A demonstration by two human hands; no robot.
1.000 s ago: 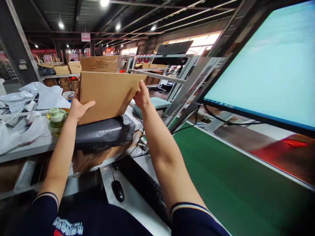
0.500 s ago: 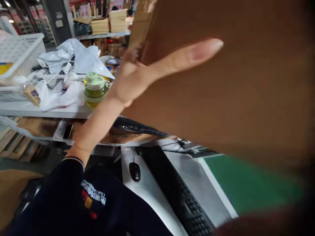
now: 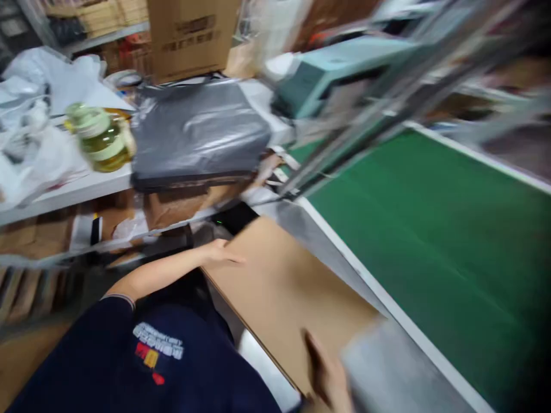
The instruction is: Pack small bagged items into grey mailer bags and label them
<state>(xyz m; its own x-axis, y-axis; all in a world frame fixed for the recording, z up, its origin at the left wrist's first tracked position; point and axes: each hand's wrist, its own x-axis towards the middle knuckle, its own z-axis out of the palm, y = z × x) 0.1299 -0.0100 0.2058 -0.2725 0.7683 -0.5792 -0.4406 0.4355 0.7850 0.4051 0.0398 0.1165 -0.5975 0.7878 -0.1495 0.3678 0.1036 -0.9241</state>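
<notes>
A flat brown cardboard sheet (image 3: 286, 295) lies low in front of me, over the desk beside the green belt. My left hand (image 3: 219, 252) holds its far left corner, thumb on top. At the sheet's near edge, blurred by motion, my right hand (image 3: 329, 376) grips it with fingers laid on the upper face. The sheet covers the keyboard and mouse.
The green conveyor belt (image 3: 430, 241) runs along the right. On the shelf at the left sit a stack of grey plastic bags (image 3: 198, 132), a green-lidded bottle (image 3: 101, 137) and white bags (image 3: 38, 155). A cardboard box (image 3: 191, 34) stands behind them, with a teal printer (image 3: 327, 71) beside it.
The cardboard came off the shelf, swung up close to the camera, and is now down flat over the desk. Both hands stayed on it and my view dropped.
</notes>
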